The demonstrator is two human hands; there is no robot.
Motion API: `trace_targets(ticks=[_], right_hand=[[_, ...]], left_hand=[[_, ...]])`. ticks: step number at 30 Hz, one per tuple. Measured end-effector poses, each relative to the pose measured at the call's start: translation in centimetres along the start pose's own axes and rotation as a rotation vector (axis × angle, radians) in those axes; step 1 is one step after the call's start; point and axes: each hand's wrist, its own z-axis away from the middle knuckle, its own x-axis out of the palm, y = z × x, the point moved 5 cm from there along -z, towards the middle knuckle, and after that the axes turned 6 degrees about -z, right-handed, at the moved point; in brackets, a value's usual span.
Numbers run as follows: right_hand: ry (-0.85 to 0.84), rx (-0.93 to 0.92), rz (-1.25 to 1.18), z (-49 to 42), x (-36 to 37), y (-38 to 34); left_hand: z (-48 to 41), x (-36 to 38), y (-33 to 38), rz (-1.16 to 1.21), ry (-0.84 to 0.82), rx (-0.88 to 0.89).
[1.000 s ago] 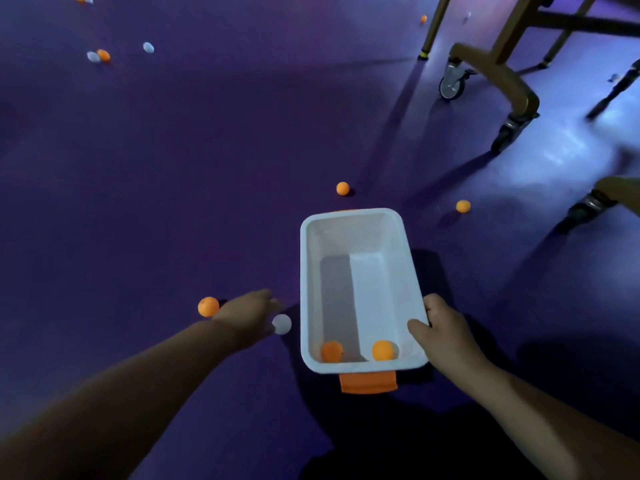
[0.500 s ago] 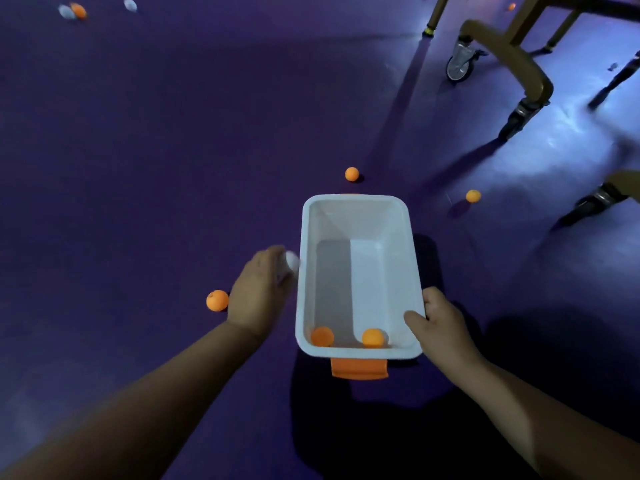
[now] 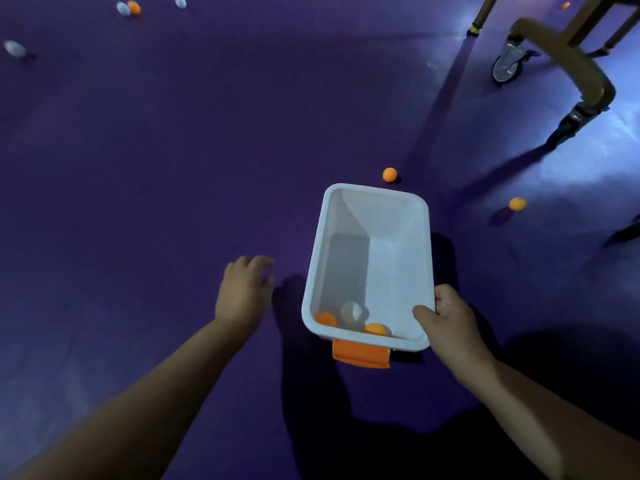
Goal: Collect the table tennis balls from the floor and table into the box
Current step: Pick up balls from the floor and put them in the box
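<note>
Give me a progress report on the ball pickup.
Done: three balls sit at the near end of the white box, two orange and one white.

In hand: the right hand grips the box's near corner; the left hand is open with nothing in it.

Left: orange balls just beyond the box and to its right, plus a scattered far group.

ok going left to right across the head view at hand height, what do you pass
left hand → white box with three balls at its near end → right hand gripping the box's right rim
</note>
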Motion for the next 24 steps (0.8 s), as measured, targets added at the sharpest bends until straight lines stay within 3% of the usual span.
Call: trace_targets(ticks=[2, 4, 9, 12, 15, 17, 20, 24], right_hand=[[-0.003, -0.002, 0.025, 0.0, 0.1, -0.1], [-0.004, -0.001, 0.049, 0.1, 0.3, -0.1], [-0.003, 0.007, 0.072, 0.3, 0.4, -0.3], [0.000, 0.002, 0.104, 0.3, 0.6, -0.5], [0.007, -0.009, 0.143, 0.3, 0.8, -1.0], [0.007, -0.009, 0.154, 0.4, 1.1, -1.6], [-0.008, -0.010, 0.131, 0.6, 1.7, -3.2], [-0.048, -0.030, 0.161, 0.2, 2.9, -5.2]], left_hand=[[0.4, 2.0, -1.6, -0.165, -0.192, 0.050], [0.6, 3.0, -2.4, -0.273, -0.262, 0.086], [-0.5, 2.9, -3.7, -0.224, -0.199, -0.012], [-1.5, 1.3, -2.3, 0.000, -0.118, -0.093], [-1.9, -2.1, 2.1, 0.309, 0.091, -0.043], [-1.9, -4.3, 5.5, 0.438, 0.158, 0.100], [-2.3, -5.2, 8.0, 0.298, 0.084, 0.289], [-4.0, -5.7, 6.3, 0.082, 0.128, 0.142]])
